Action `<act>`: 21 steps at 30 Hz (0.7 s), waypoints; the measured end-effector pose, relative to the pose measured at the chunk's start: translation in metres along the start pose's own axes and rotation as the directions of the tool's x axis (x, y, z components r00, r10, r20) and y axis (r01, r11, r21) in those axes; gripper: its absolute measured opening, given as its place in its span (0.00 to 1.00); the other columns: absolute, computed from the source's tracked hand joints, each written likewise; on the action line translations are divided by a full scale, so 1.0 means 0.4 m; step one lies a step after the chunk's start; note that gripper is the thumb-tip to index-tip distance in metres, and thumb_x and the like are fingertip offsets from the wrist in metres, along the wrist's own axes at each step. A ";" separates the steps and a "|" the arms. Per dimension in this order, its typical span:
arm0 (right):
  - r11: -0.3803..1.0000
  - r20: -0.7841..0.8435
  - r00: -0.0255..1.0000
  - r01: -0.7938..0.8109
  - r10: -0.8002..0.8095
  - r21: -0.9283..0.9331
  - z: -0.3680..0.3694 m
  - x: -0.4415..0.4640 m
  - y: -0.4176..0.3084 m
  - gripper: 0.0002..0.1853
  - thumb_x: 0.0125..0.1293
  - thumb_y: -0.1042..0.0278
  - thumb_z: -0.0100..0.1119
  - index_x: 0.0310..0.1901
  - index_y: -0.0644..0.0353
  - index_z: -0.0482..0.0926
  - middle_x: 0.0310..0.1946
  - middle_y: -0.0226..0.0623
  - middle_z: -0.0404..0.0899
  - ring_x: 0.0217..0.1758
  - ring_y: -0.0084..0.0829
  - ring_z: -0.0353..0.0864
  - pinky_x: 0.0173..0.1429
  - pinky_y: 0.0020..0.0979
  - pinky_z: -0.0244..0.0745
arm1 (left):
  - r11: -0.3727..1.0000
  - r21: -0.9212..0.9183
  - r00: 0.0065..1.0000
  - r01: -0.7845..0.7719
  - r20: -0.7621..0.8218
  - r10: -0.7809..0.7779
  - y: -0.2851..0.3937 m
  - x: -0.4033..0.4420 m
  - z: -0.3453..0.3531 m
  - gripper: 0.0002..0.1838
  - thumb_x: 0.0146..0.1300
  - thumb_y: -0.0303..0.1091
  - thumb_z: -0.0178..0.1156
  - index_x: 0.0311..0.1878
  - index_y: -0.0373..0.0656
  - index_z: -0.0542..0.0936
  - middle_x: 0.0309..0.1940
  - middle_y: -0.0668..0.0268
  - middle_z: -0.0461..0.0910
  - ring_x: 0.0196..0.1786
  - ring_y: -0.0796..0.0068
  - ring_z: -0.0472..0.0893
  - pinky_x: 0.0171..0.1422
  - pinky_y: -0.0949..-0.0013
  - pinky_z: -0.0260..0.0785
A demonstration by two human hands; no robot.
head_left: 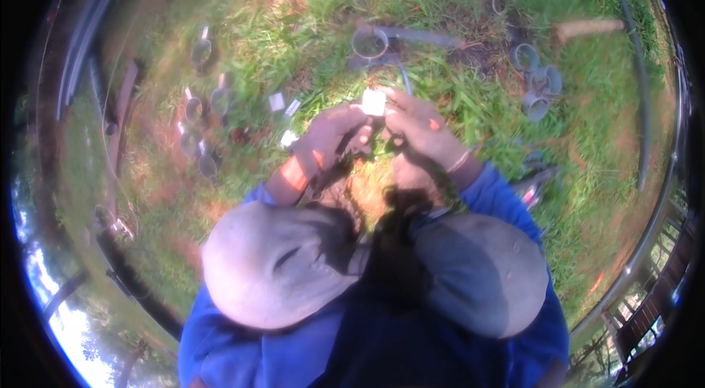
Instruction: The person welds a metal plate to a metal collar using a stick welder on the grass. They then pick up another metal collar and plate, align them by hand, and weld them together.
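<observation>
Head view: small white square piece (374,102) between both hands, ahead of the wearer's knees.
Piece sits at the fingertips, bright face up to camera, looks about square, so no clear long axis. Right hand (422,127) partly closed, fingers on the piece's right edge, looks like the main grip. Left hand (332,131) curled in from the other side, fingertips at the left edge; can't tell if it grips or only steadies. Neither hand clearly nearer; piece lies forward of both palms. Off the left hand, on grass (257,57): two pale blocks (277,101) side by side, plus a bright one (288,139) near the wrist. Round pipe section (354,37) just beyond the piece, not touching. Cluster of pipe pieces (535,106) well off to the right.
</observation>
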State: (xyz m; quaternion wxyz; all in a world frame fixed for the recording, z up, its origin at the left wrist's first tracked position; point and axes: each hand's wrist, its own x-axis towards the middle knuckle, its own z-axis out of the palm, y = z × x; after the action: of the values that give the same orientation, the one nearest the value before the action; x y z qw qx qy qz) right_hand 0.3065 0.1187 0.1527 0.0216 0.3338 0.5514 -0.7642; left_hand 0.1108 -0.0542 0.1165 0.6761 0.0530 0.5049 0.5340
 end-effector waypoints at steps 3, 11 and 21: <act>1.000 -0.017 1.000 -0.003 0.003 -0.009 0.001 0.000 0.000 0.38 0.82 0.71 0.63 0.92 0.63 0.73 0.44 0.29 0.90 0.37 0.17 0.82 0.40 0.26 0.78 | 1.000 0.000 1.000 0.007 -0.007 -0.007 -0.004 0.002 -0.003 0.24 0.92 0.41 0.66 0.75 0.29 0.86 0.60 0.55 0.93 0.53 0.64 0.94 0.56 0.58 0.95; 0.991 -0.104 0.986 0.136 -0.133 0.016 0.005 0.015 0.046 0.23 0.79 0.73 0.71 0.72 0.65 0.85 0.48 0.32 0.92 0.47 0.19 0.87 0.51 0.28 0.83 | 0.993 0.116 1.000 0.015 -0.021 -0.012 0.029 -0.015 0.023 0.21 0.94 0.39 0.62 0.72 0.29 0.86 0.60 0.54 0.92 0.53 0.63 0.95 0.58 0.59 0.95; 0.843 -0.206 0.863 0.354 -0.462 -0.405 0.041 0.006 0.082 0.25 0.76 0.78 0.78 0.73 0.64 0.86 0.65 0.43 0.93 0.64 0.28 0.95 0.66 0.34 0.92 | 0.966 0.207 0.917 -0.153 0.395 0.060 -0.044 0.048 -0.029 0.34 1.00 0.47 0.52 0.93 0.32 0.66 0.74 0.43 0.87 0.60 0.48 0.96 0.70 0.35 0.91</act>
State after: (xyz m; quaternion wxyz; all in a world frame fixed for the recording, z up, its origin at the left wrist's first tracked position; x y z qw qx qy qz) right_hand 0.3096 0.0924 0.1270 -0.1663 0.3082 0.7352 -0.5803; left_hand 0.1125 -0.0521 0.0881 0.7209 0.2637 0.4176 0.4861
